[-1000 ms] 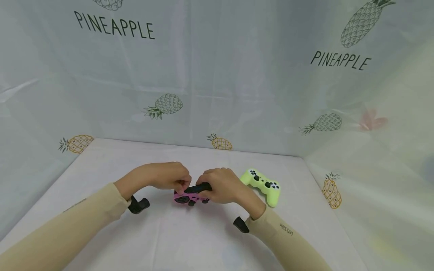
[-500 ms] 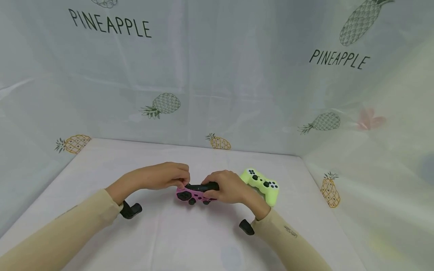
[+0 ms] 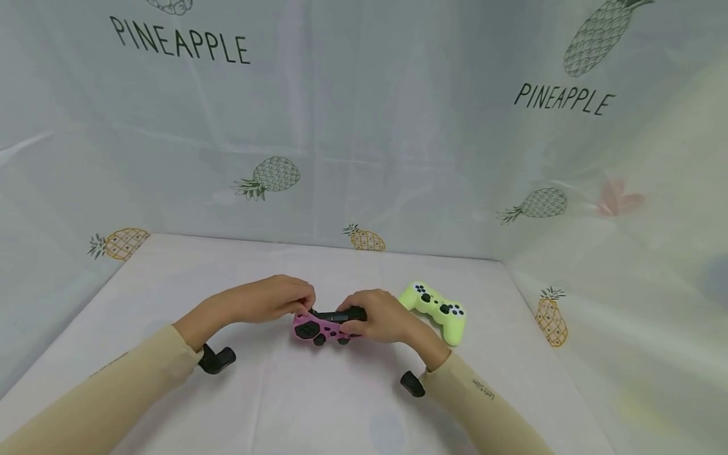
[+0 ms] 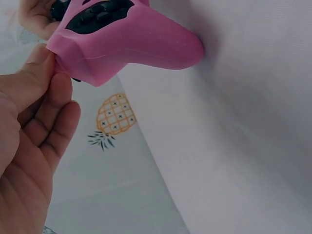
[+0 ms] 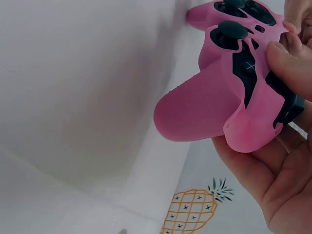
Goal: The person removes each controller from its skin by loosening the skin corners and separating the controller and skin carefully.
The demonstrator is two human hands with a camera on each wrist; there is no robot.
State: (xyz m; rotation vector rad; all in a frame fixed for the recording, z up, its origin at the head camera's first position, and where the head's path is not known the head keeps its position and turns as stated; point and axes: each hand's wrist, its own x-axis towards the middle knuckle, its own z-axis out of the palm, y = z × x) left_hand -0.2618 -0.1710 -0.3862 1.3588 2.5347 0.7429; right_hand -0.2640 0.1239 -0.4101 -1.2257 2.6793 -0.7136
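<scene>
Black game controller [image 3: 334, 316], partly inside a stretchy pink cover [image 3: 325, 326], sits between two hands above or on the white worktop [image 3: 318, 404]; whether it touches the cloth, can't tell. Long axis runs roughly side to side across the person's front, thumbsticks facing the person. Left hand [image 3: 279, 298] is at its left end, thumb and finger pinching the cover's edge at the far corner; the other fingers are curled in below. Right hand [image 3: 378, 316] has the right end, thumb on the near side, fingers round the back, so a fuller grip than the left. Both hands touch, neither is nearer; the left has just an edge of pink, the right takes the cover and the body together. Black body shows bare along the far edge between the hands, where the cover doesn't reach over. At the right end the cover bulges away from the shoulder; how tightly it fits elsewhere, can't tell.

Yellow-green controller [image 3: 436, 306] lies just beyond the right wrist, sticks up, long axis slanting, untouched by either hand.
</scene>
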